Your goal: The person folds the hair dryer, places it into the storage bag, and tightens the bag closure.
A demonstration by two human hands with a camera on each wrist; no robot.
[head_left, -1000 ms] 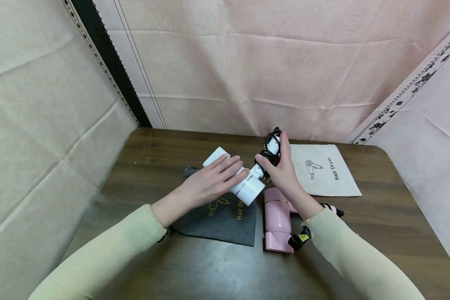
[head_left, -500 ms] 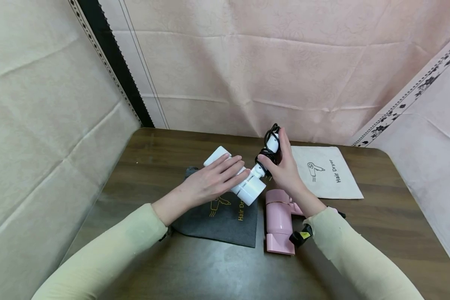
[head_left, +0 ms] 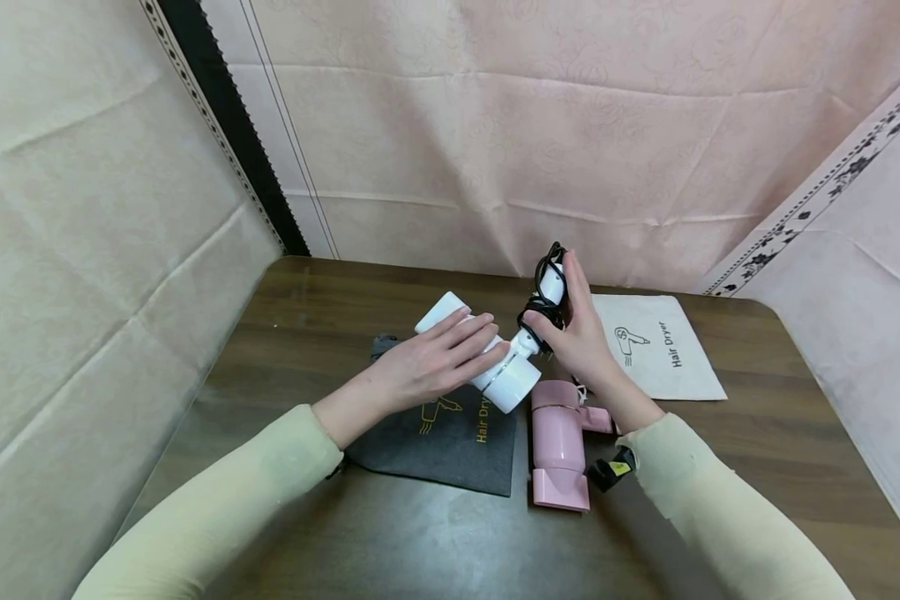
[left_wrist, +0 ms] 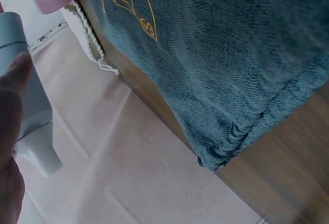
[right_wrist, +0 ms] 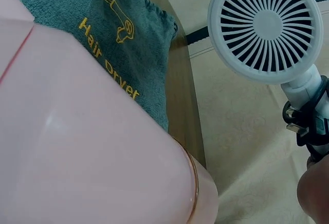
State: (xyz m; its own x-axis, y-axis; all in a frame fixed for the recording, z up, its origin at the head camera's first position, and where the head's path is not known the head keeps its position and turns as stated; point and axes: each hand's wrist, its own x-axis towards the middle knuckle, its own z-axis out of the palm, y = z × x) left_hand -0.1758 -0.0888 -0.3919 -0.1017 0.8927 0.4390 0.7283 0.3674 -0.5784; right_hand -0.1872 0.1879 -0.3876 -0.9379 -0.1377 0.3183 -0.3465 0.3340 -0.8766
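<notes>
Above the tabletop (head_left: 450,550), a white hair dryer (head_left: 513,383) was held up between two hands, its barrel slanting over the upper part of a dark drawstring bag (head_left: 450,460). The left hand (head_left: 442,358) lay across the barrel with its fingers long and nearly straight, so its grip was shallow but had hold of the casing; the left wrist view showed one digit pressed against it. The right hand (head_left: 581,340) pinched the handle, thumb on one side and fingers stretched along the other, its grip parted only by the handle and the black cord (head_left: 543,312) wound round it. Metal plug prongs (right_wrist: 294,128) poked from the coils, and a round slatted grille (right_wrist: 267,26) covered one end of the dryer. A pink hair dryer (head_left: 558,442) lay just beside the bag's right edge, its handle pointing towards the right sleeve (head_left: 720,508). Farther back, near the right hand, a white pouch (head_left: 663,354) lay flat, printed "Hair Dryer" with a small drawing. Pale cloth (head_left: 607,158) hung behind.
</notes>
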